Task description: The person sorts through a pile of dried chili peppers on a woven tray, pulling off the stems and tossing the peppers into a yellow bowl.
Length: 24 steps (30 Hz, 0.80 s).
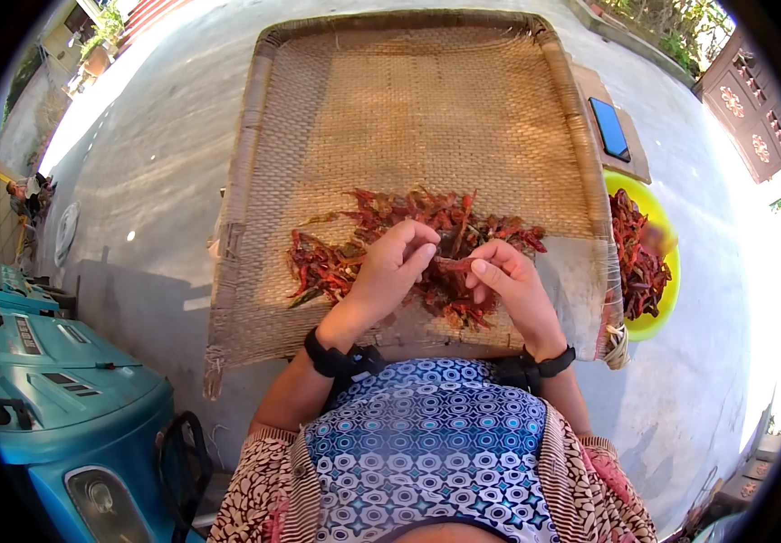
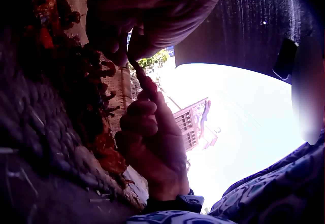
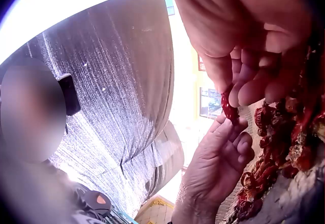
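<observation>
In the head view, a person is bending over a woven tray (image 1: pixel 426 118), whose coarse plaited matting is filling a rounded frame bound in strips. Across its near half, a heap of dried chillies (image 1: pixel 322 267) is lying loose, wrinkled and curling, mostly deep red. The left hand (image 1: pixel 386 271) and right hand (image 1: pixel 519 290) are meeting over the heap, pinching opposite ends of one slim, shrivelled chilli (image 1: pixel 452 263). Beside the tray, a smooth, round yellow-green basin (image 1: pixel 673 281) is holding more crinkled red pods (image 1: pixel 635 258); near it, a flat phone (image 1: pixel 609 129) is resting on cardboard (image 1: pixel 594 83).

In the left wrist view, deep in shadow, the left hand's fingertips are nipping the chilli's thin, tapering end, while the right hand is gripping the thicker end between thumb and curled fingers. The ridged weave is running alongside.

In the right wrist view, the chilli is showing glossy and puckered between both hands' thumbs and fingers, just beside the brittle-looking heap. Behind them, a streaked, silvery sheet (image 3: pixel 132 56) is curving overhead.
</observation>
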Available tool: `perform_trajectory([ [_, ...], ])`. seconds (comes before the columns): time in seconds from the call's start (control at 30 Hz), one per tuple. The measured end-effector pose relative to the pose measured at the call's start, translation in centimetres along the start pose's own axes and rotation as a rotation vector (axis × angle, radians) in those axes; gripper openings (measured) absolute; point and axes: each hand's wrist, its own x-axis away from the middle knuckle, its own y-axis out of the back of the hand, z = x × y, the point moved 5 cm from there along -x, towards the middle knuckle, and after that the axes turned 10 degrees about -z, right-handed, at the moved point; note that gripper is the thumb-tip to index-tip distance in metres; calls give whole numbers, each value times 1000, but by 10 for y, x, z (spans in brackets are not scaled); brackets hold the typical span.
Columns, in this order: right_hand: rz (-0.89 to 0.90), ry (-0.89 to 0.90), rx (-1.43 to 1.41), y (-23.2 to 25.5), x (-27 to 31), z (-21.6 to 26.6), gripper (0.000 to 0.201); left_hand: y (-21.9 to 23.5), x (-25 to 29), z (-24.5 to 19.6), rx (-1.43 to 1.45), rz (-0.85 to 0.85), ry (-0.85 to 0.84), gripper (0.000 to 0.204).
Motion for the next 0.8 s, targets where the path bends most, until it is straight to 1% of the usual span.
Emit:
perform_trajectory([
  [0.03, -36, 27, 2, 6, -1, 1, 14, -1, 1, -2, 24, -6, -5, 16],
  [0.07, -88, 42, -11, 14, -4, 2, 14, -1, 1, -2, -25, 3, -25, 18],
  [0.13, -259, 75, -54, 31, -3, 15, 16, -1, 1, -4, -122, 21, -65, 22],
  [0.17, -344, 91, -75, 42, -3, 20, 17, -2, 2, -5, -203, 56, -88, 22],
  [0.23, -424, 176, -345, 74, -3, 28, 17, -5, 5, -7, -363, 127, -134, 22],
  [0.27, -462, 218, -479, 94, -2, 32, 18, -11, 9, -4, -364, 216, -167, 22],
  [0.37, -390, 206, -808, 145, -5, 27, 19, -19, 13, -3, -529, 303, -262, 26],
  [0.4, -346, 195, -923, 159, -6, 22, 19, -18, 14, 0, -550, 298, -269, 30],
  [0.47, -253, 171, -1154, 178, -8, 15, 20, -19, 15, 0, -585, 313, -285, 31],
  [0.57, -203, 158, -1200, 175, -4, 17, 23, -20, 16, -6, -638, 320, -295, 33],
  [0.67, -221, 156, -1208, 175, -2, 16, 27, -22, 17, -4, -654, 303, -342, 31],
  [0.7, -210, 127, -1283, 178, -2, 15, 28, -23, 17, -3, -652, 293, -366, 29],
  [0.77, -184, 67, -1434, 188, -5, 13, 31, -24, 17, -1, -670, 299, -345, 25],
  [0.8, -91, 36, -1484, 185, -5, 19, 33, -23, 17, 0, -679, 302, -335, 24],
])
